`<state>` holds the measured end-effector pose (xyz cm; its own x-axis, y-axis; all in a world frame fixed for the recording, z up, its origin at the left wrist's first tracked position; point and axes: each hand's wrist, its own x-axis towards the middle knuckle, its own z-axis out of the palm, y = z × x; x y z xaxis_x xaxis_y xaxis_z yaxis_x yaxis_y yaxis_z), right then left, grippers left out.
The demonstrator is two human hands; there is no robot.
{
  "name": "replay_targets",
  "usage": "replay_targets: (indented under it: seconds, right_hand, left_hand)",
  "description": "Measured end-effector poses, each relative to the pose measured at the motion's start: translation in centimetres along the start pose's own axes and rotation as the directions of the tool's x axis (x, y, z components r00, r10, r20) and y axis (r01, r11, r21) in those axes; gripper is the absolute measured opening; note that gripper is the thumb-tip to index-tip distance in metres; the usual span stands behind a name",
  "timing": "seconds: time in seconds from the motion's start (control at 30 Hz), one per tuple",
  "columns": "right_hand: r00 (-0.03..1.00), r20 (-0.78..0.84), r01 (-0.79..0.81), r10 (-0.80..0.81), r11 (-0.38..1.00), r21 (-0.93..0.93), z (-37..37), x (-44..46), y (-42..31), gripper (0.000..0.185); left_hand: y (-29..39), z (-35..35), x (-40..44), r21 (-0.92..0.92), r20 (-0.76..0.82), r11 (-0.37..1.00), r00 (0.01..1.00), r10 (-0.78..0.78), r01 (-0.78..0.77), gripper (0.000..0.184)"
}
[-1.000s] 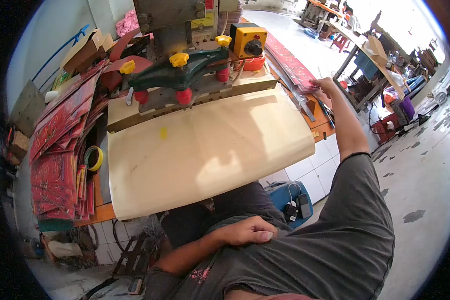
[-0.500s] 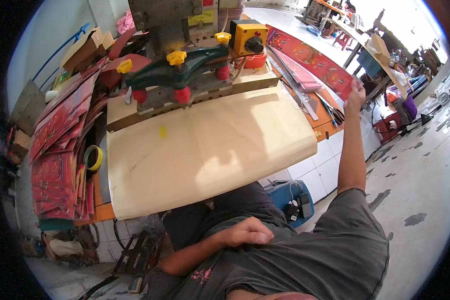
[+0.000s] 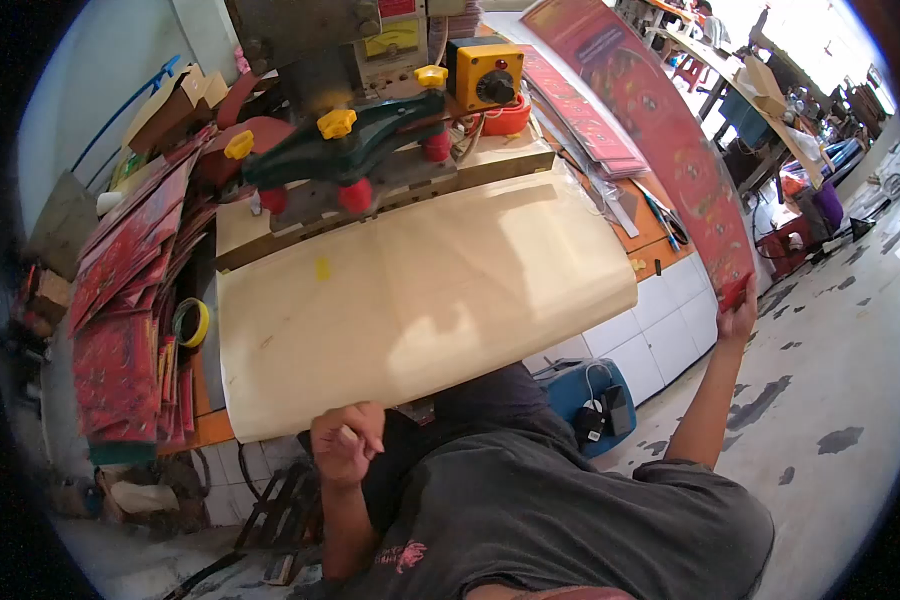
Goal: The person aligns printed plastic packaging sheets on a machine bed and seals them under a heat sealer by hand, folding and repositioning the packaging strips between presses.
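Observation:
Out to the right, my right hand (image 3: 738,322) grips the near end of a long red printed sheet (image 3: 670,150), which stretches up and away from me, tilted. My left hand (image 3: 347,440) is raised by the front edge of a cream board (image 3: 420,300), its fingers curled in; whether anything is in them I cannot make out. The board lies in front of a press with a dark green bracket (image 3: 355,150), yellow knobs and red feet. Beside the press stands a stack of red printed sheets (image 3: 580,120).
Piles of red printed pieces (image 3: 115,370) lean at the left, near a yellow tape roll (image 3: 192,322). A yellow control box (image 3: 485,75) sits by the press. Scissors (image 3: 675,232) lie at the right table edge. A blue bin (image 3: 610,440) with black adapters stands below.
My right hand has come lower and nearer with the red sheet, which now shows more of its face. My left hand has moved left and up from my lap to the board's front edge.

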<state>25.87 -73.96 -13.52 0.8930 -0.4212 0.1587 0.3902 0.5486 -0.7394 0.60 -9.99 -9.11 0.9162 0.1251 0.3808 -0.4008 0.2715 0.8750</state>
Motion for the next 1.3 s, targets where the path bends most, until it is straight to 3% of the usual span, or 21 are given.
replay_targets:
  seconds: [0.1,0.13,0.2,0.23,0.3,0.37,0.43,0.47,0.5,0.57,0.6,0.87,0.97,1.23,1.3]
  right_hand:
    - [0.996,0.054,-0.065,0.064,0.998,0.024,1.4,-3.2,0.5,0.027]
    - [0.920,0.380,-0.110,0.099,0.994,0.008,3.1,-4.1,0.3,0.024]
    - [0.983,0.146,-0.110,0.115,0.993,-0.038,3.2,-5.1,1.5,0.021]
    - [0.979,0.156,-0.130,0.134,0.991,-0.036,5.4,-5.8,1.8,0.021]
    - [0.949,0.226,-0.176,0.219,0.965,-0.193,9.1,-7.5,2.1,0.022]
    - [0.929,0.250,-0.235,0.272,0.957,-0.170,9.2,-6.7,3.3,0.026]
    - [0.856,0.358,-0.269,0.372,0.913,-0.305,14.7,-7.7,4.0,0.030]
    - [0.816,0.412,-0.258,0.406,0.893,-0.368,17.6,-8.2,4.0,0.031]
    - [0.769,0.461,-0.244,0.442,0.870,-0.429,20.2,-8.6,4.2,0.032]
    - [0.724,0.477,-0.249,0.498,0.834,-0.491,23.0,-8.6,5.2,0.034]
    - [0.729,0.469,-0.233,0.498,0.825,-0.515,23.9,-8.4,6.2,0.036]
    - [0.737,0.502,-0.204,0.452,0.857,-0.473,29.0,-10.9,9.5,0.034]
    - [0.723,0.515,-0.236,0.459,0.866,-0.441,30.2,-12.1,10.0,0.035]
    - [0.681,0.557,-0.300,0.476,0.875,-0.381,31.0,-12.1,11.2,0.036]
    - [0.680,0.544,0.053,0.492,0.707,-0.705,30.4,-11.5,11.8,0.036]
  left_hand:
    - [1.4,-1.2,0.6,0.074,-0.087,0.997,0.996,0.037,-0.030,0.062]
    - [1.7,-2.1,0.2,0.129,-0.089,0.992,0.996,0.018,-0.007,0.071]
    - [2.9,-1.5,1.5,0.166,-0.129,0.985,0.990,0.061,-0.039,0.077]
    - [3.3,-1.4,1.8,0.194,-0.152,0.978,0.983,0.106,-0.075,0.086]
    - [3.7,-3.1,0.5,-0.148,-0.200,0.984,0.977,0.073,-0.103,0.100]
    - [4.7,-6.0,-0.6,-0.314,-0.178,0.933,0.976,0.126,-0.178,0.100]
    - [5.9,-7.2,-0.1,-0.447,-0.121,0.841,0.952,0.282,-0.306,0.097]
    - [6.6,-7.3,-1.1,-0.168,-0.440,0.943,0.877,0.190,-0.288,0.077]
    - [7.4,-8.6,-1.7,-0.171,-0.440,0.944,0.879,0.184,-0.283,0.077]
    - [9.0,-11.2,-2.5,0.189,-0.590,0.981,0.804,0.082,0.039,0.050]
    - [10.1,-10.0,-1.1,0.247,-0.593,0.967,0.798,0.104,0.058,0.030]
    - [10.0,-14.7,-2.2,0.504,-0.667,0.821,0.725,0.174,0.267,0.021]
    - [9.3,-16.9,-2.2,0.455,-0.648,0.845,0.755,0.098,0.281,0.020]
    - [6.9,-17.1,-0.2,0.423,-0.733,0.861,0.665,0.141,0.284,0.027]
    - [6.2,-17.4,-0.2,0.434,-0.730,0.849,0.670,0.135,0.301,0.030]
